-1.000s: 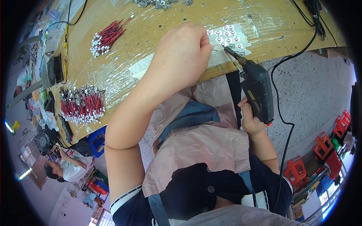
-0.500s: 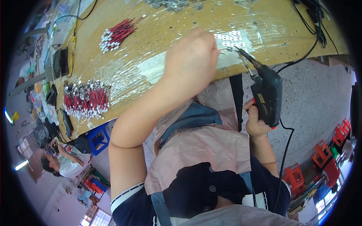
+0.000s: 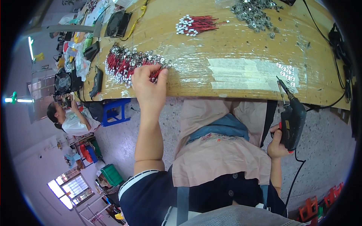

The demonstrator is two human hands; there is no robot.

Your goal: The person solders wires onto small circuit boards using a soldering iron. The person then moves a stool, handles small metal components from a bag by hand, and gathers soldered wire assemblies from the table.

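left of the tape [image 3: 241,73], white-plugged, silver-tipped red wires [image 3: 120,64] are overlapped by the left hand [image 3: 149,83].
its half-curled hold cannot be told; a soldering gun [image 3: 295,121] is gripped by the right hand [image 3: 278,147].

- Table top [image 3: 162,37]: wood-like, under glossy wrinkled film [image 3: 188,81]
- Tape strips [image 3: 241,73], right: matt, papery
- Soldering gun [image 3: 295,122], right: black plastic, metal tip [image 3: 285,89]
- Small parts [image 3: 254,15], far: shiny metal
- Wires [image 3: 122,66], left: smooth plastic sleeving
- Apron [image 3: 226,162]: matt cloth
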